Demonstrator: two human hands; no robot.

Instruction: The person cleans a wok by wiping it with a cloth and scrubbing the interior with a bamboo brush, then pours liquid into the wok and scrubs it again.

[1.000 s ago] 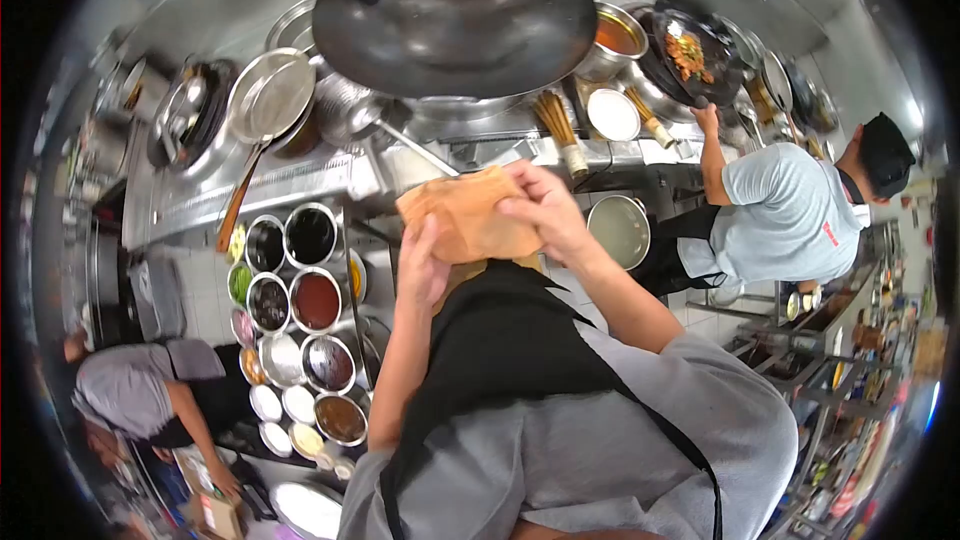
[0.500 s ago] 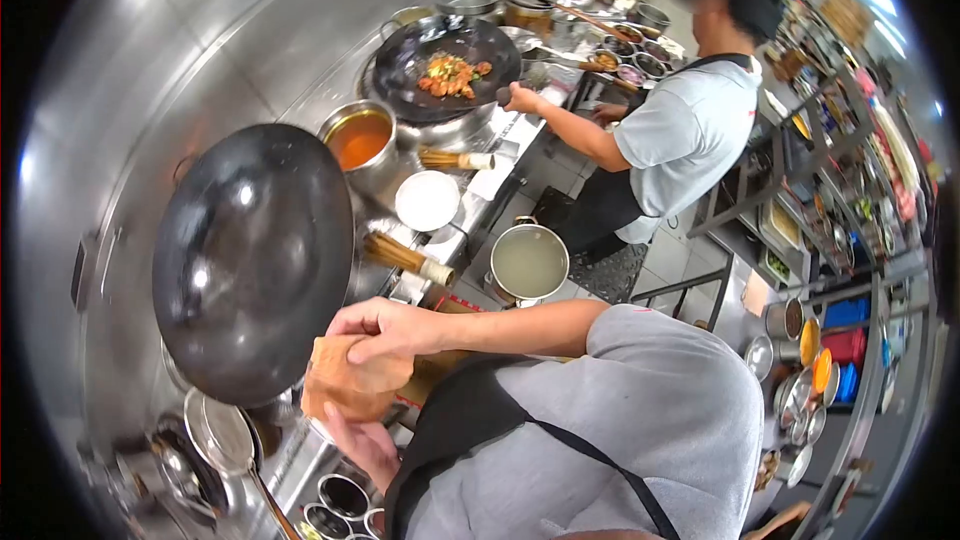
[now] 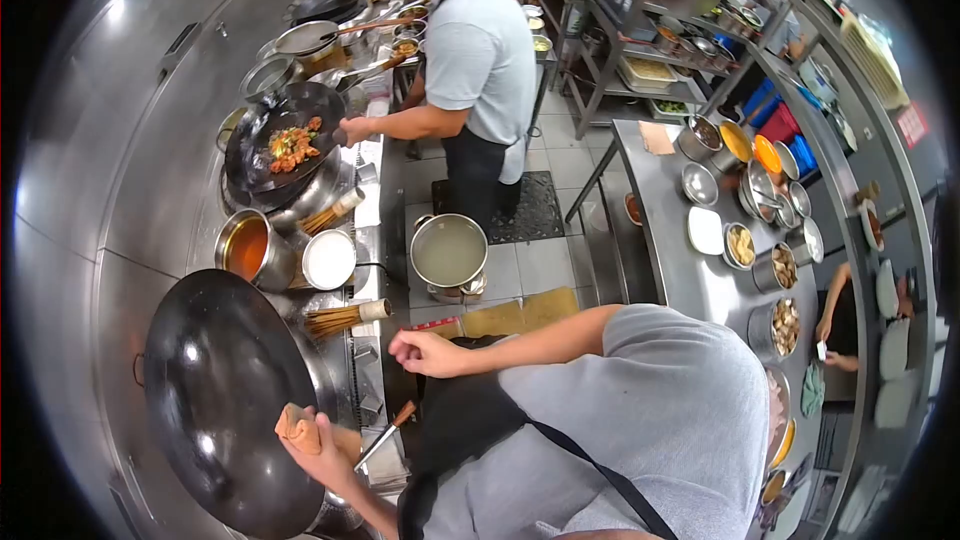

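Observation:
A large black wok (image 3: 225,390) sits tilted on the range at lower left. My left hand (image 3: 325,458) is by its near edge, fingers wrapped round a folded orange-tan cloth (image 3: 297,429). One end of the cloth sticks up past the fingers. My right hand (image 3: 428,353) is over the floor side of the counter edge, near my apron, its fingers loosely curled with nothing visible in them. Between my hands and body lies a metal-shafted tool with a wooden handle (image 3: 402,414); its far end is hidden.
Bamboo brushes (image 3: 335,318), a white bowl (image 3: 329,259) and a pot of orange liquid (image 3: 247,247) stand beyond the wok. A co-worker (image 3: 470,60) holds another wok (image 3: 262,145) with food. A large pot (image 3: 449,251) stands low beside the range; a steel table (image 3: 655,195) is behind me.
The cloth was between both my hands; now only my left holds it. My right hand has let go and moved away. The view has turned toward the aisle.

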